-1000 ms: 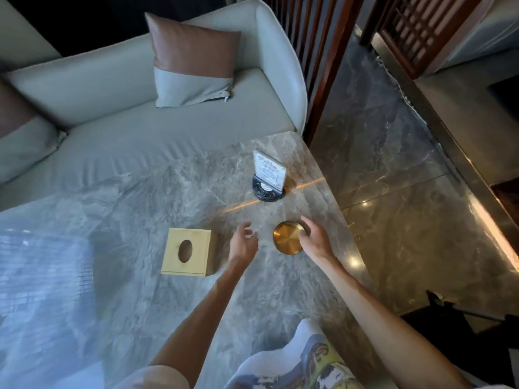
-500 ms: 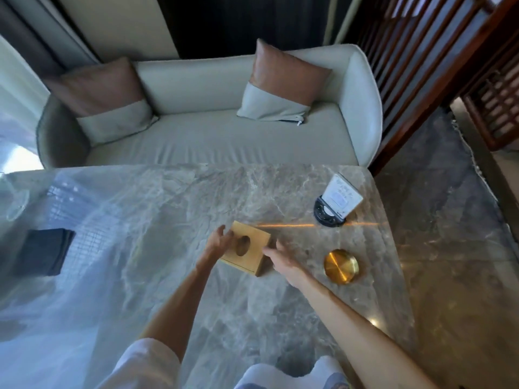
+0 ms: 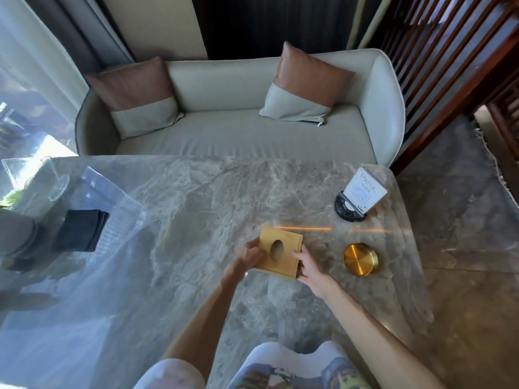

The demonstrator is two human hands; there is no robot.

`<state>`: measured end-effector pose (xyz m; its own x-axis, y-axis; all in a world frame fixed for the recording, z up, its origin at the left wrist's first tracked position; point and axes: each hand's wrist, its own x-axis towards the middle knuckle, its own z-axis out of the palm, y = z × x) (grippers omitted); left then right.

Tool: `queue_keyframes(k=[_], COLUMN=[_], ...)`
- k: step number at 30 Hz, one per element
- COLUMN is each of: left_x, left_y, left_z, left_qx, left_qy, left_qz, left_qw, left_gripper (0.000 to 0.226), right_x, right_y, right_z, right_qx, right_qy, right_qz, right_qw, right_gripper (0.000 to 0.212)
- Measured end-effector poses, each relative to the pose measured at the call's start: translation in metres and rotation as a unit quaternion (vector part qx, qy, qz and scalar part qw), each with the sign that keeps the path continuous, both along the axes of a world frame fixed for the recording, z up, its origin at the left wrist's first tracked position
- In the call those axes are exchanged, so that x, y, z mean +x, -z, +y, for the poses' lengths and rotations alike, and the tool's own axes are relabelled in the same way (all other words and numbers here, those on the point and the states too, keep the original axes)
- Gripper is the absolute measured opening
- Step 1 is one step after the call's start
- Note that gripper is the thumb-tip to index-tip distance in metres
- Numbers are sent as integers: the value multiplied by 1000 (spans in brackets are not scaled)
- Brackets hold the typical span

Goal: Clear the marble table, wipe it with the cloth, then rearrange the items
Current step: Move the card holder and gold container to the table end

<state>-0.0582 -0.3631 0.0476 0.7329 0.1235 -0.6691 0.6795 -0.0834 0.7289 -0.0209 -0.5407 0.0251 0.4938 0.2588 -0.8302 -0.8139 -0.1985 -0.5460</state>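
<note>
Moved over from the brass dish (image 3: pixel 360 259), left hand (image 3: pixel 247 258) and right hand (image 3: pixel 310 266) pinch the tissue box (image 3: pixel 280 255) by its sides; dish near right of the grip, card stand (image 3: pixel 359 196) beyond, cloth (image 3: pixel 80 230) well left.

Grey sofa (image 3: pixel 238 136), marble floor (image 3: pixel 463 248)

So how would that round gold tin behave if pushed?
Its brushed metal look suggests the gold tin is fairly heavy and stiff. Low and flat-lying, it probably won't tip or roll; on the polished marble table it would likely slide.
</note>
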Motion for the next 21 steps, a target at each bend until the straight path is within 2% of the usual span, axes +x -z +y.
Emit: queue_keyframes(k=[2,5,11,16,21], left_x=[-13,-33,-79,-103,-120], left_y=[-7,-7,-5,1,9], left_z=[-23,-66,-145,-177,-183], left_qx=[-27,-52,-79,-89,-82], left_qy=[11,19,79,124,155], left_qz=[8,15,12,9,-21], left_qw=[1000,998,994,988,984], left_gripper=[50,47,50,50,50], right_x=[-14,-40,-95,-131,-151], right_y=[-6,-15,-21,-17,-25], right_z=[-27,-69,-148,-187,-196], right_qx=[-12,-38,-110,-148,-128], right_qy=[0,26,56,57,66], right_qz=[-10,-13,3,17,7], right_qw=[1000,999,992,987,990], right_gripper=[28,35,38,59,51])
